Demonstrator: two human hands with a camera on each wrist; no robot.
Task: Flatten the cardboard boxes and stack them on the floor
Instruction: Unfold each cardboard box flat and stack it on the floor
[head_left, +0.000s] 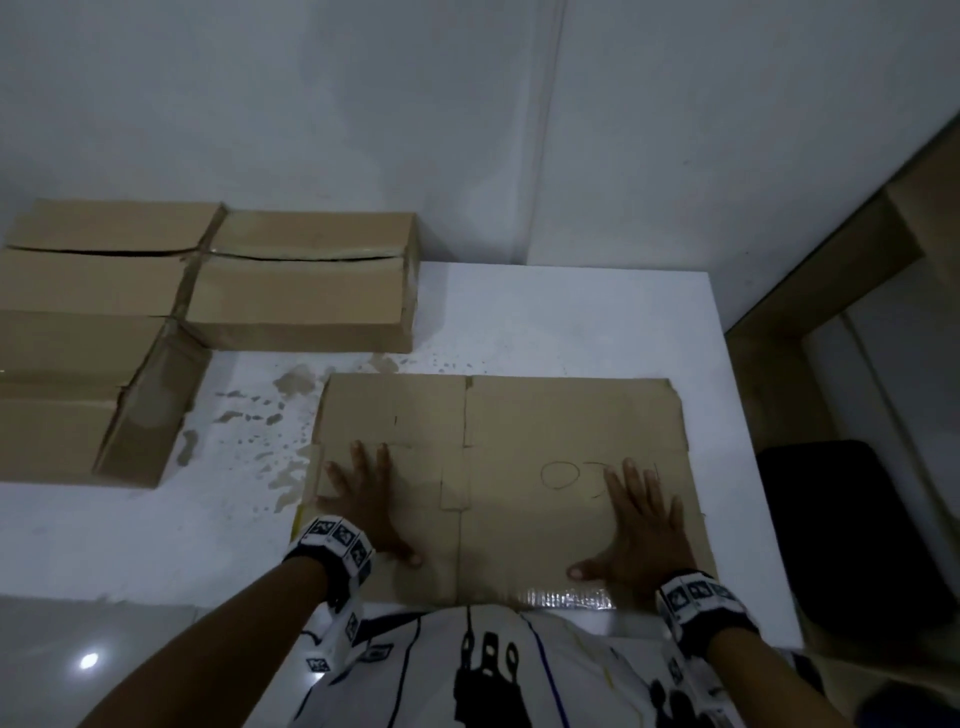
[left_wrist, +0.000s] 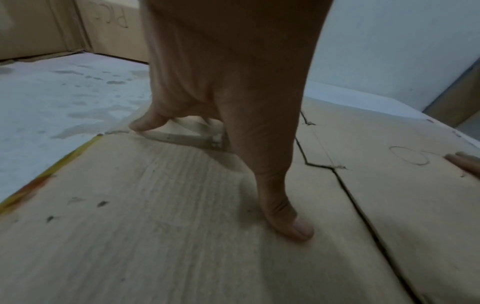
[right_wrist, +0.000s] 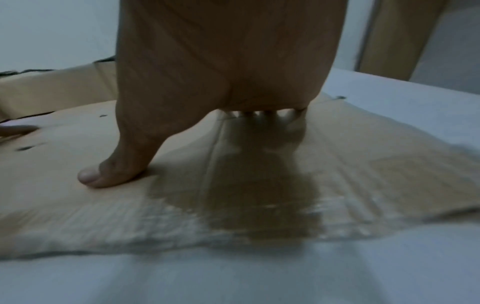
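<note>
A flattened brown cardboard box (head_left: 519, 431) lies on the white table (head_left: 571, 312), right in front of me. My left hand (head_left: 363, 499) presses flat on its left part, fingers spread and straight. My right hand (head_left: 644, 519) presses flat on its right part beside a pen scribble. In the left wrist view the left hand (left_wrist: 228, 123) leans on the flattened box (left_wrist: 155, 226), thumb down on the board. In the right wrist view the right hand (right_wrist: 207, 102) bears on the flattened box (right_wrist: 363, 164) with the thumb out to the left. Clear tape glints on the near edge.
Three unflattened cardboard boxes stand at the table's back left: one (head_left: 306, 280) against the wall, another (head_left: 104, 249) left of it, a third (head_left: 88, 395) nearer. The table's surface is chipped by the sheet's left edge. A dark chair (head_left: 852, 545) stands right of the table.
</note>
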